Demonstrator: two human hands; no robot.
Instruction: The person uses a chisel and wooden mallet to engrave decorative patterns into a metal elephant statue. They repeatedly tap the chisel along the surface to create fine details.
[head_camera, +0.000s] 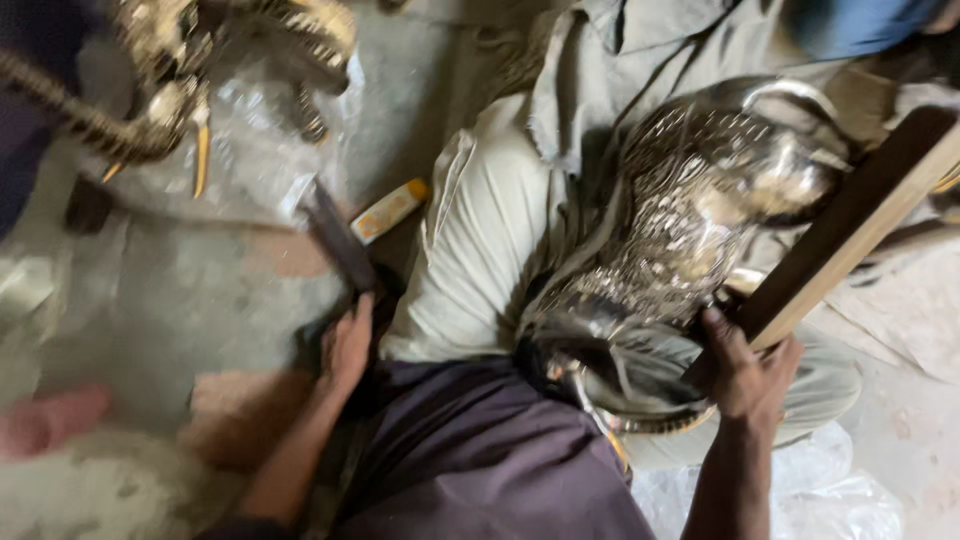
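The left hand (347, 345) is closed around the handle of a hammer (335, 235), whose dark shaft runs up and left to a blurred metal head; it sits left of the person's knee, over the grey concrete floor (200, 300). The right hand (748, 375) grips the near end of a wooden stick (850, 240) that slants up to the right edge, fingers curled around it. Between the hands, lying across the lap on pale cloth (480, 250), rests an ornate embossed silver metal vessel (690, 220), its narrow base pointing near and its rounded body far-right; the stick touches its right side. Far left on the floor lie clear plastic sheeting (250, 150) with more brassy ornate metal pieces (170, 70) and a small white-and-orange tube (388, 210), just beyond the hammer
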